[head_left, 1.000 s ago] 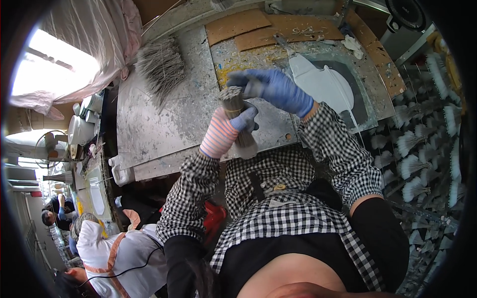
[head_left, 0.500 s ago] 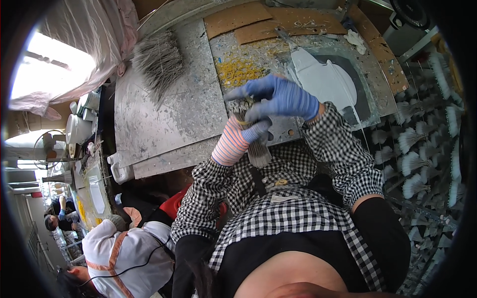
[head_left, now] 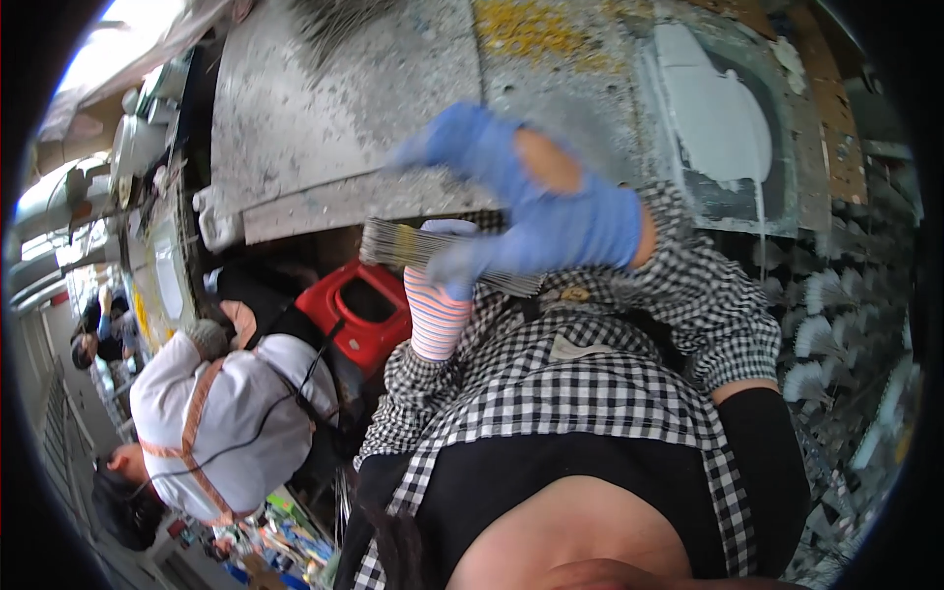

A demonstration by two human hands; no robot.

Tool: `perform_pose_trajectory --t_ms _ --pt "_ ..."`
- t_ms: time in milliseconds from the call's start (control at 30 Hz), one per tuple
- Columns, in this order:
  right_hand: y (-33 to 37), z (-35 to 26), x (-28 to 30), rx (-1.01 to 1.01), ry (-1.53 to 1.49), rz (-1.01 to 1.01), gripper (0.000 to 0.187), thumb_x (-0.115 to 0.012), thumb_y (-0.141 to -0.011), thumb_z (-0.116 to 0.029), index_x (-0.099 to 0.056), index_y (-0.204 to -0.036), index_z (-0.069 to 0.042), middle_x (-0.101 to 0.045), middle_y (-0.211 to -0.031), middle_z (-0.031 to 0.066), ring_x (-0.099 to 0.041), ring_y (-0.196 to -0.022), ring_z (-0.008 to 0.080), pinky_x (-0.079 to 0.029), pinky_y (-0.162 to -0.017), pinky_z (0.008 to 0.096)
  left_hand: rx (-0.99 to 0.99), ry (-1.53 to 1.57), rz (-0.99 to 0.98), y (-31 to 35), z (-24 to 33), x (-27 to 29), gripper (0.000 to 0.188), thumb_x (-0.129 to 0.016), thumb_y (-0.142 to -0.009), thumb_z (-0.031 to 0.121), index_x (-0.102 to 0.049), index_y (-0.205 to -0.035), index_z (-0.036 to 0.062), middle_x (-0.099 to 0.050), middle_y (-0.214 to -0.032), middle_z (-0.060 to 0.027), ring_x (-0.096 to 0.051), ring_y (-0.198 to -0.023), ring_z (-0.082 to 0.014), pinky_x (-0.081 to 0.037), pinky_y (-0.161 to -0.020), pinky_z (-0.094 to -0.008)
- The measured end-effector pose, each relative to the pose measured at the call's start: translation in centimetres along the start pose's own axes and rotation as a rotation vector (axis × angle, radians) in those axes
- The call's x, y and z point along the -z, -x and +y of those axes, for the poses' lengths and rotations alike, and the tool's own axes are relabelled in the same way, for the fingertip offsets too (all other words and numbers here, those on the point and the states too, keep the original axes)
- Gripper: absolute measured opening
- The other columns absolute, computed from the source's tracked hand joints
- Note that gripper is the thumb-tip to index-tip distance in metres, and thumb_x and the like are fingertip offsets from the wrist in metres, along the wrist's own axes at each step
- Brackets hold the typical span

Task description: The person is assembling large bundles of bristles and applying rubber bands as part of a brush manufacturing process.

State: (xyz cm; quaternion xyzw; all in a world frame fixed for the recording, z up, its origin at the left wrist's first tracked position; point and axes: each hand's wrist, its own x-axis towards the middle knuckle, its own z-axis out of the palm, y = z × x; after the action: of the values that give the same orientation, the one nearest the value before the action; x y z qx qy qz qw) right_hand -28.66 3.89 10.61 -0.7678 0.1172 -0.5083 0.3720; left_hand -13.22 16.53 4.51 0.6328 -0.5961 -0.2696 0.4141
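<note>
My left hand [head_left: 440,310], in a pink, white and blue striped glove, is closed around a bundle of thin grey wire-like strands [head_left: 385,245]. A yellow band circles the bundle near its left end. The bundle lies almost level above my lap, just off the worktable's near edge. Over it is my right hand [head_left: 551,216] in a blue glove, smeared by motion. Its fingers are spread apart, some pointing left over the table and one low beside the bundle. Part of the bundle's middle is hidden behind the gloves. Bare skin shows through an opening in the blue glove.
The grey worktable [head_left: 315,128] carries a loose heap of grey strands [head_left: 339,25], scattered yellow bands [head_left: 526,28] and a spread white paste [head_left: 713,108]. A red plastic stool [head_left: 339,339] and a seated person [head_left: 226,423] are at left. White-tipped brush bundles [head_left: 821,295] hang at right.
The bundle has swung from steeply tilted to nearly level and moved left. My right hand has come nearer me and spread its fingers. The view has shifted, showing more of the red stool.
</note>
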Motion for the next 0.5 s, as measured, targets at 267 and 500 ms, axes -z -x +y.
perform_pose_trajectory --t_ms 267,500 --pt "8.8 7.1 1.4 -0.609 0.306 -0.122 0.026 -0.074 -0.089 -0.03 -0.071 -0.103 -0.008 -0.068 -0.081 0.0039 -0.059 -0.065 0.0119 -0.05 -0.061 0.027 0.973 2.348 0.338 6.1 -7.8 -3.4 0.023 -0.065 -0.093 0.035 -0.067 -0.091 0.0122 -0.066 -0.083 -0.0011 -0.059 -0.07 -0.0135 -0.047 -0.053 -0.0236" --pt "11.5 9.4 0.4 -0.601 0.439 0.013 0.023 -0.074 -0.089 -0.027 -0.074 -0.101 -0.008 -0.07 -0.079 0.0027 -0.056 -0.058 0.0101 -0.048 -0.056 0.0264 1.074 2.083 0.538 5.9 -8.4 -4.5 0.023 -0.065 -0.093 0.035 -0.067 -0.093 0.0121 -0.064 -0.08 0.0005 -0.059 -0.069 -0.0139 -0.047 -0.053 -0.0222"
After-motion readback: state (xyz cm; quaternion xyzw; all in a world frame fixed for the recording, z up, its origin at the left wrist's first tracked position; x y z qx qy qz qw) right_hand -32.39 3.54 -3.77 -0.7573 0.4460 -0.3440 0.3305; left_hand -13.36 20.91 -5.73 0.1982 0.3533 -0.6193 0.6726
